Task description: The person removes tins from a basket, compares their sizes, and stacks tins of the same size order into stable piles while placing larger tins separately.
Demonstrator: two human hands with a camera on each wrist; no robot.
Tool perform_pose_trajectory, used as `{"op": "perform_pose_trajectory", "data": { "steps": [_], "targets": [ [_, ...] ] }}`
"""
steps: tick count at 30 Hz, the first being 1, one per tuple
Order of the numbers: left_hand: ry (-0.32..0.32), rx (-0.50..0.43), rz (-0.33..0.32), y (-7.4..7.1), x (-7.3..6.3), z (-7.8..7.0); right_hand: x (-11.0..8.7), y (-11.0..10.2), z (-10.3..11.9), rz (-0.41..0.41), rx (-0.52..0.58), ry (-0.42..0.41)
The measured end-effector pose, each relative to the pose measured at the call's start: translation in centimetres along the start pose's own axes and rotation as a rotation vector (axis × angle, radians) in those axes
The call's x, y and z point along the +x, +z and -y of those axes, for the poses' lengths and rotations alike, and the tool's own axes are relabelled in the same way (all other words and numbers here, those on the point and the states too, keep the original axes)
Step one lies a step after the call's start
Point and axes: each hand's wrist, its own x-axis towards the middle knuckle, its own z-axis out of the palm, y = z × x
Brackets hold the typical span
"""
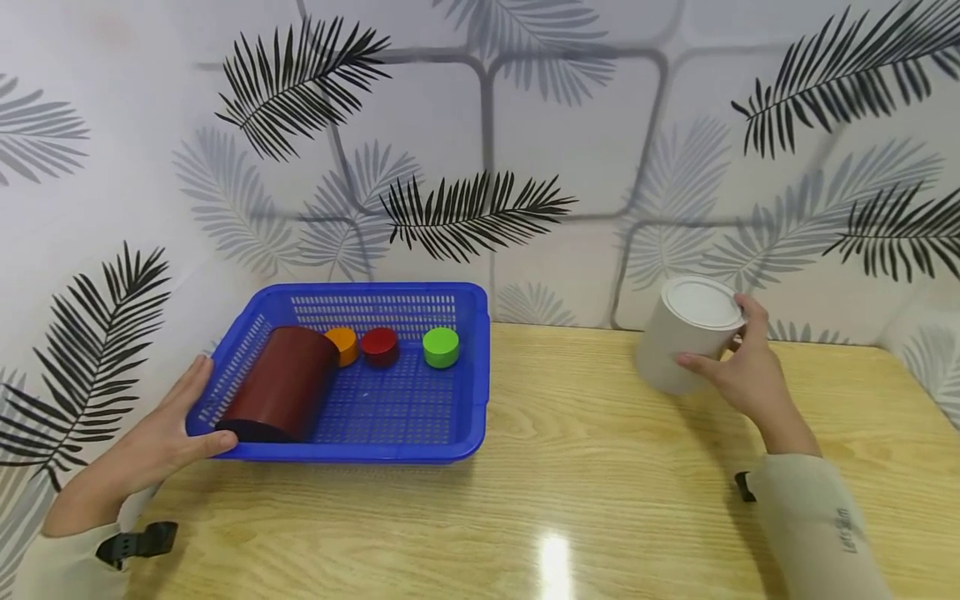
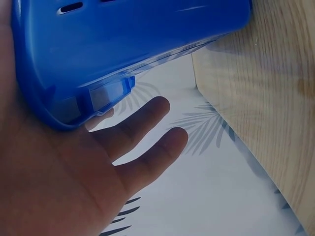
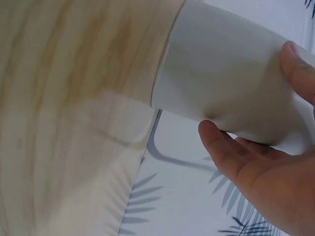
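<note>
On the right of the table stands a white cylinder (image 1: 678, 350), upright with a rimmed round top. My right hand (image 1: 750, 367) grips it near the top, thumb on the near side and fingers behind; the right wrist view shows the white cylinder (image 3: 226, 73) with its base at the tabletop. At left is a blue plastic basket (image 1: 450, 450). My left hand (image 1: 161, 433) rests against its front left corner, thumb along the front rim. The left wrist view shows straight, spread fingers (image 2: 152, 160) beside the basket (image 2: 138, 34).
Inside the basket a large dark red cylinder (image 1: 285, 383) lies on its side at the left. Small orange (image 1: 343, 346), red (image 1: 380, 347) and green (image 1: 441, 347) cylinders stand along its back. A leaf-patterned wall (image 1: 540, 267) borders the wooden table (image 1: 570, 467) behind.
</note>
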Motion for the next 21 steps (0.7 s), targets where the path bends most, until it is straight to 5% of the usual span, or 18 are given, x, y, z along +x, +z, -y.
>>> {"op": "perform_pose_trajectory", "data": {
  "steps": [12, 21],
  "targets": [
    [0.009, -0.014, 0.008, -0.3, 0.6, -0.1, -0.9, -3.3, -2.1, 0.001, -0.008, -0.009],
    [0.014, -0.032, 0.009, -0.4, 0.7, 0.1, -0.7, -4.1, -0.2, -0.016, -0.066, 0.023]
  ]
}}
